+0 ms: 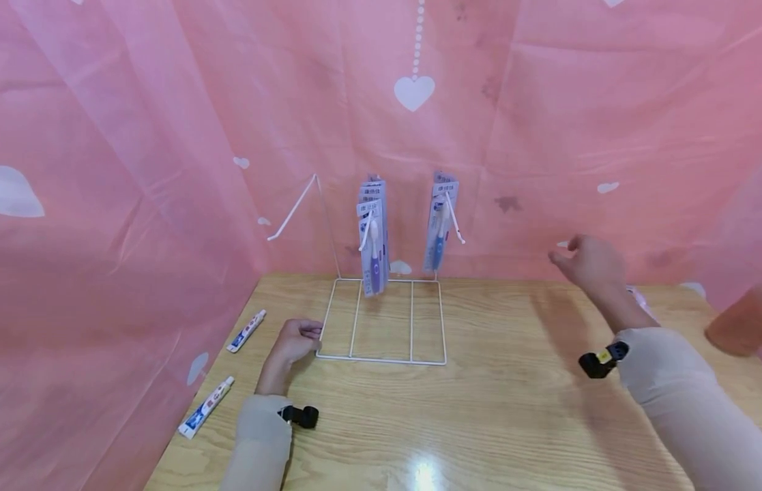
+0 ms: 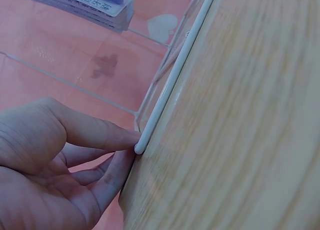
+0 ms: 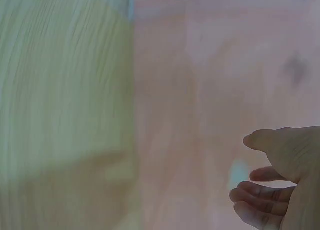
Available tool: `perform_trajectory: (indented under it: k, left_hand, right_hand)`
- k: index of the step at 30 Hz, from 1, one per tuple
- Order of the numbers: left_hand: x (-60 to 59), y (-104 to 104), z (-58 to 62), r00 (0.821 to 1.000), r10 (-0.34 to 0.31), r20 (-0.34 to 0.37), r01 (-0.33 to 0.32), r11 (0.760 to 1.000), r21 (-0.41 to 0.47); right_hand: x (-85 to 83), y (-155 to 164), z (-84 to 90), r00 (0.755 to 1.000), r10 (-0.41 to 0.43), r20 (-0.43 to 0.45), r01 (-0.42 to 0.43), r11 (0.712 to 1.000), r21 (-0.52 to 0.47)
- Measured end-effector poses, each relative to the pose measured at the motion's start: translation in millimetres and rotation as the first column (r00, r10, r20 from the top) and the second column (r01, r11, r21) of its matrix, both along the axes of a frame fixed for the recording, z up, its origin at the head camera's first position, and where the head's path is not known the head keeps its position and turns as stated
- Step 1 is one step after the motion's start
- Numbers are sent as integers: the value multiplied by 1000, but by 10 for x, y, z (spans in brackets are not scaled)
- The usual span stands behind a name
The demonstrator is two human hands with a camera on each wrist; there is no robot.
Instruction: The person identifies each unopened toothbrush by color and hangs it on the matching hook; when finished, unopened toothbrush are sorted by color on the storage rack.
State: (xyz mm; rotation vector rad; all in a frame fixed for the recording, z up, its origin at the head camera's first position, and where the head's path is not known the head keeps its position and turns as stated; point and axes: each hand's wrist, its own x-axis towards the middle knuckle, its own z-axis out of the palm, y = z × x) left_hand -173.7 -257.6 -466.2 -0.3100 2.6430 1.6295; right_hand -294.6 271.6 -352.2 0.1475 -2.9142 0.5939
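Observation:
A white wire rack (image 1: 381, 360) stands on the wooden table, with hooks jutting forward from its back. My left hand (image 1: 297, 341) pinches the front left corner of its base; the left wrist view shows thumb and fingertips at the bent end of the wire (image 2: 171, 83). Several packaged toothbrushes (image 1: 374, 262) hang on the middle hook, the front one with a purple handle. On the right hook are toothbrush packs (image 1: 440, 228), the front one blue. My right hand (image 1: 592, 266) is raised right of the rack, fingers loosely bent and apart, holding nothing.
Two toothpaste tubes (image 1: 207, 408) lie along the table's left edge. An orange-brown object (image 1: 739, 324) stands at the far right. Something small and pinkish (image 1: 638, 298) is partly hidden behind my right forearm. A pink curtain (image 1: 509, 102) with hearts closes off the back and sides.

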Motion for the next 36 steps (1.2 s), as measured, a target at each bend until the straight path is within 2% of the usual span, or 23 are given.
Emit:
perform_trajectory:
  k: [3,7,14,17,22,28,32,36]
  left_hand:
    - [1,7,11,1000,11,9,-11,1000,8]
    - [9,12,19,1000,11,13,-12,1000,13]
    - [20,-23,-10,1000,12,20,-12,1000,-15]
    - [14,-28,-11,1000,10,12,-10,1000,-3]
    - [-24,-20,-15,1000,8,4,-8,1000,7]
    - [-34,5,8,1000,15,0,-15,1000,2]
    - [-25,15,1,1000,14,16,-14,1000,-1]
    - [-17,-7,-9,1000,21,17,-21,1000,-2]
  right_hand:
    - [-67,401,-191,999,-16,44,16,1000,-5]
    - [-74,775,-464,996,-30,79,32,999,-32]
    - [35,998,-856,993,-93,76,95,995,-25]
    - [34,1024,-917,984,-131,120,134,991,-16]
    - [-9,1056,-964,979,-137,147,142,990,-22]
    - [-20,1082,-1013,981,-114,156,114,993,11]
    - [-19,1105,-1056,986,-107,127,104,994,32]
    - [-3,1080,-1000,988,-104,117,101,994,32]
